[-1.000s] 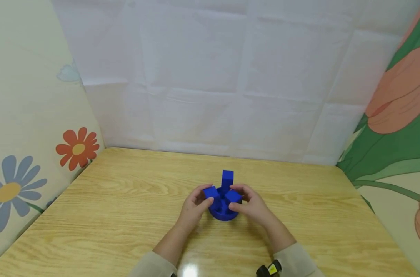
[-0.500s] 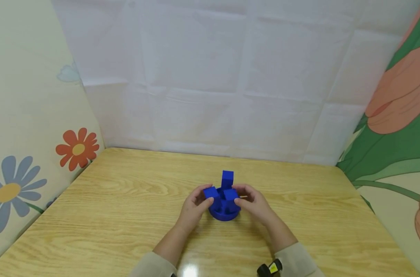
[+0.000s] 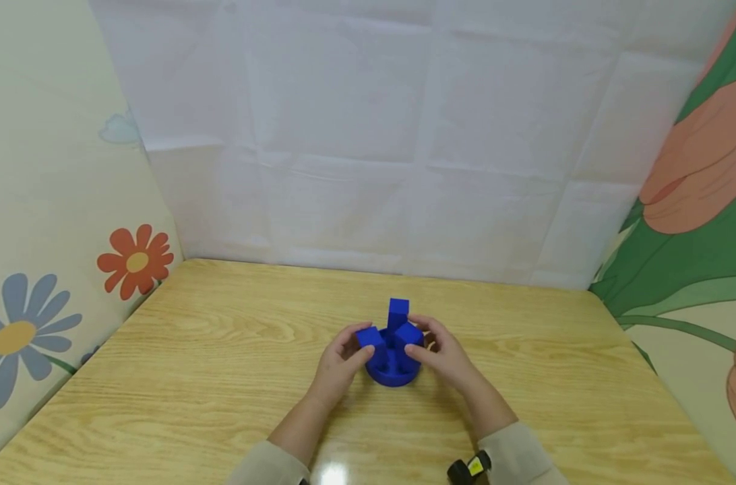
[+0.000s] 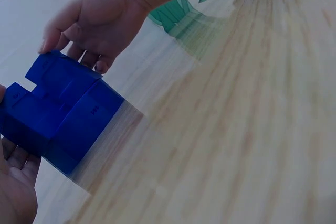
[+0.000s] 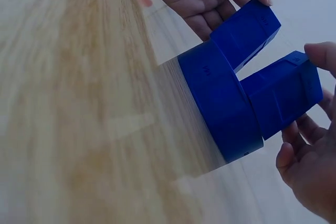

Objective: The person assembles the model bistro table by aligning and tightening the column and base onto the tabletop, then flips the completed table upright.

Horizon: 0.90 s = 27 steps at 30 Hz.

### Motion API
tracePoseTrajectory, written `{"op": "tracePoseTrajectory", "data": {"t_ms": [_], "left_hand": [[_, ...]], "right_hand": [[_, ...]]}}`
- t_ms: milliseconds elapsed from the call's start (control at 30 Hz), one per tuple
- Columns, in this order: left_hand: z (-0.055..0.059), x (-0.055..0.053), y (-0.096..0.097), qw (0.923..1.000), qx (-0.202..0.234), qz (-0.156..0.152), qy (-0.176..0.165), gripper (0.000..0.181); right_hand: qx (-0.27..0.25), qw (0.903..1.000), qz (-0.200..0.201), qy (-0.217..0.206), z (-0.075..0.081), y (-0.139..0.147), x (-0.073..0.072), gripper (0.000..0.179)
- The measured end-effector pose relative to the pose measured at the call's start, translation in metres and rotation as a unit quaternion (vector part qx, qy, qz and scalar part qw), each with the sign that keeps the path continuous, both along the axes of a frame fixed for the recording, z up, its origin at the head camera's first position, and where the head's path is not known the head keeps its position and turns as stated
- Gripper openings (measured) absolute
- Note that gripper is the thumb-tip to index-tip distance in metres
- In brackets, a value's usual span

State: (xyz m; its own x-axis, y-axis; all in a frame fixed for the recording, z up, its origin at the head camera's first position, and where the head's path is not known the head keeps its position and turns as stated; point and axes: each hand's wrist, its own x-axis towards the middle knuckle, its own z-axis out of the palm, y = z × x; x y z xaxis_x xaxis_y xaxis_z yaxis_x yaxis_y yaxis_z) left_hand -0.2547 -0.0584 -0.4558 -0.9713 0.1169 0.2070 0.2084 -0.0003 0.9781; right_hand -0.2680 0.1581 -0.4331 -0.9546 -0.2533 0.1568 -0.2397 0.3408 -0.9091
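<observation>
A round blue base [image 3: 392,380] sits on the table, with three square blue blocks rising from it. My left hand [image 3: 335,369] pinches the left block [image 3: 370,336] between thumb and fingers. The right block [image 3: 409,333], turned cornerwise, is in the grip of my right hand [image 3: 449,358]. Behind them stands the taller-looking rear block [image 3: 398,307], which neither hand holds. Small raised marks show on the side of the base [image 5: 210,85] in the right wrist view. In the left wrist view, the right thumb and fingers hold their block [image 4: 65,77] by its upper part.
The wood-grain table [image 3: 222,337] reaches back to a white sheet [image 3: 344,135]. Flower-printed cloth [image 3: 40,202] hangs along the left side, and another printed cloth [image 3: 689,269] along the right. A black strapped device [image 3: 470,468] is at the right sleeve.
The right block has turned from cornerwise to square and back to cornerwise, the right thumb and fingers shifting with it. The left hand, base and rear block have stayed put.
</observation>
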Motion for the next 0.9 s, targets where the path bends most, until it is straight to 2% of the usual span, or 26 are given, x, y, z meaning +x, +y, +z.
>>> {"op": "tracePoseTrajectory", "data": {"t_ms": [200,467,533,667,900], "left_hand": [[-0.001,-0.001,0.000,1.0000,0.005,-0.002,0.002,0.042],[-0.002,-0.002,0.001,0.9999,0.010,0.004,0.003,0.041],[-0.003,-0.003,0.001,0.9999,0.011,0.005,0.000,0.041],[-0.002,-0.002,0.001,0.9999,0.011,0.007,0.004,0.041],[-0.003,-0.002,0.001,0.9998,0.010,0.008,0.018,0.041]], "right_hand": [[-0.006,0.9999,-0.004,-0.009,0.000,-0.002,-0.002,0.048],[-0.041,0.9966,-0.067,-0.023,-0.002,0.000,-0.002,0.036],[-0.055,0.9956,-0.072,-0.024,-0.002,0.001,-0.002,0.033],[-0.066,0.9953,-0.067,-0.023,-0.003,0.006,-0.001,0.031],[-0.055,0.9976,-0.028,-0.030,-0.002,0.012,0.003,0.046]]}}
